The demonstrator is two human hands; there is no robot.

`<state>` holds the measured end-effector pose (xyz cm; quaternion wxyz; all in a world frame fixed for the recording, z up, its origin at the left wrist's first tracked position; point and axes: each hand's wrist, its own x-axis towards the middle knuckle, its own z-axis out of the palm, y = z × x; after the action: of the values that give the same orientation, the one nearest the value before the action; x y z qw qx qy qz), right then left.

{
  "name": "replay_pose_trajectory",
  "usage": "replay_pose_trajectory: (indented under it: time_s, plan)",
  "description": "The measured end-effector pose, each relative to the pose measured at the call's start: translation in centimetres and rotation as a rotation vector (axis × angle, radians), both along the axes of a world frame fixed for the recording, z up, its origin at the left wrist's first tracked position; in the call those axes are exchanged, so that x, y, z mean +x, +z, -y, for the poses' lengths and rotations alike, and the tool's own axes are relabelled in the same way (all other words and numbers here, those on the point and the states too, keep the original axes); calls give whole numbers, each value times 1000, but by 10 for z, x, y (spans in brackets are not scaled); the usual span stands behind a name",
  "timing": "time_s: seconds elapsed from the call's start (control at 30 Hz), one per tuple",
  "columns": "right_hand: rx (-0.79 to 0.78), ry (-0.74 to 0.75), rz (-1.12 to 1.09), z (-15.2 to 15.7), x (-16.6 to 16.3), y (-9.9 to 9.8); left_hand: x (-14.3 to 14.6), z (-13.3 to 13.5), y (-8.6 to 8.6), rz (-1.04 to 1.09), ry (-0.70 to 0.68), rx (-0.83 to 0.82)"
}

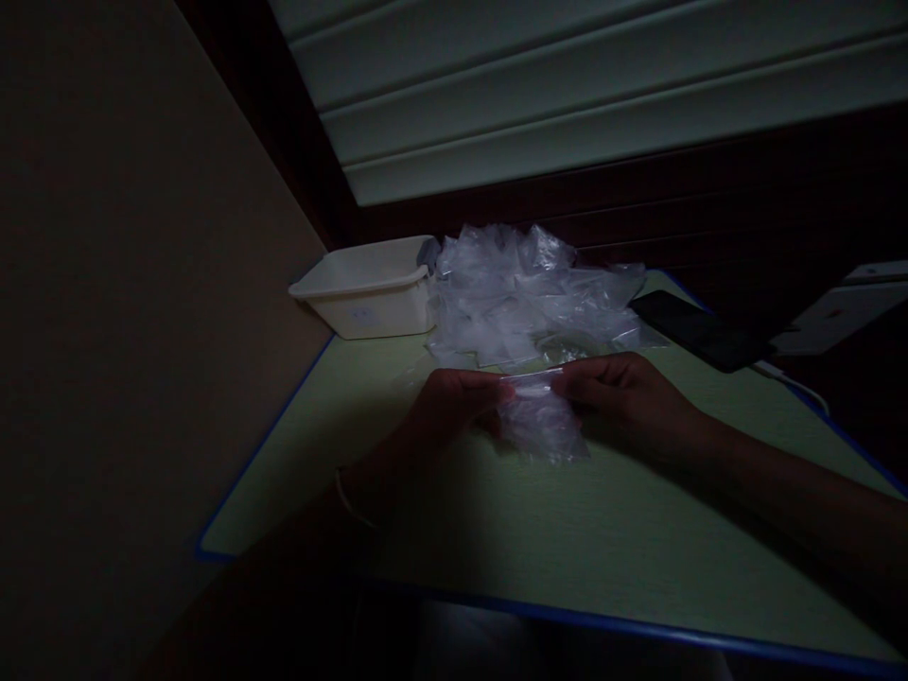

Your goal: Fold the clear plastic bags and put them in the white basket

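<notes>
In the head view, the left hand (464, 395) and right hand (619, 392) pinch opposite ends of a clear bag's (543, 423) top edge, above the middle of the worktop (638, 558). Clear bags (497, 293) heap toward its far edge; a white tub (387, 305) fills the far left corner.

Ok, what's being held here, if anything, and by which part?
A clear plastic bag, by its far edge: the left hand pinches the left end, the right hand the right end.
</notes>
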<state>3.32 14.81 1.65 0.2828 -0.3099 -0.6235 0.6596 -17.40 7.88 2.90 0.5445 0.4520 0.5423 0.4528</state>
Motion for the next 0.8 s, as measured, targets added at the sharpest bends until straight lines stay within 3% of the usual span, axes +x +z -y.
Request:
replay_pose_trajectory:
  time_s: [0.43,0.8]
  plan:
    - [-204,-80,-192,-5,-2,-2,0,0,3,187,-58,-3]
    - [-184,-112,-194,-3,-4,0,-2,-1,-2,210,-7,19]
